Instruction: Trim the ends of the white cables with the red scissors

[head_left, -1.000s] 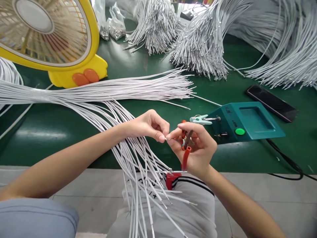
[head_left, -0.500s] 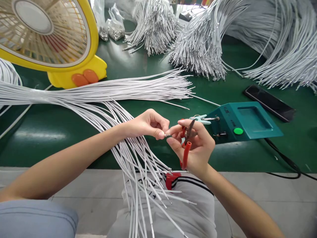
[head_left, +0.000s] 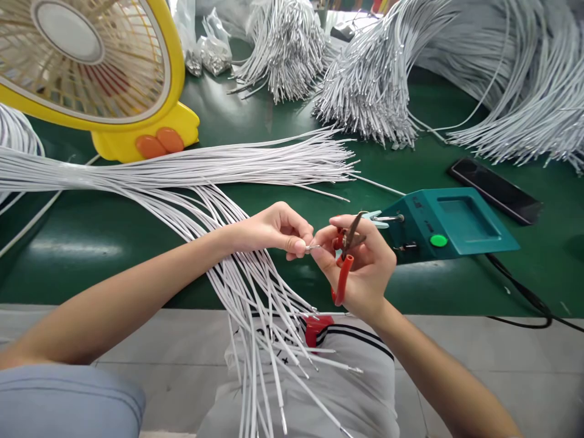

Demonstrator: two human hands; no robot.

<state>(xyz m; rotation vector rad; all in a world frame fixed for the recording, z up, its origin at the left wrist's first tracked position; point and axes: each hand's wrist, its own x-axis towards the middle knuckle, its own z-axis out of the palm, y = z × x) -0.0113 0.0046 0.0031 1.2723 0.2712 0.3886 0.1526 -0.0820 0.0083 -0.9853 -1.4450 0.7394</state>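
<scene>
Between the thumb and fingertips of my left hand [head_left: 279, 231] is the end of a white wire [head_left: 312, 247], its short metallic tip sticking out to the right. Around a pair of red-handled scissors [head_left: 342, 285] my right hand [head_left: 371, 261] is curled, with the dark blades pointing up past the fingers. The right thumb and index finger meet at the wire's tip; whether they grip it I cannot tell. Beneath my left forearm, many loose white wires [head_left: 249, 280] fan out from the table and hang over my lap, several with stripped ends.
A yellow fan [head_left: 176, 91] stands at the back left. A white wire bundle [head_left: 255, 161] lies across the green table [head_left: 137, 243]. Thick wire bunches [head_left: 369, 85] line the back. On the right are a teal device [head_left: 474, 234] with a green button and a phone [head_left: 495, 190].
The right thumb and index finger have shifted slightly at the wire's end, and more of the metallic tip shows. My left hand keeps its pinch almost in place.
</scene>
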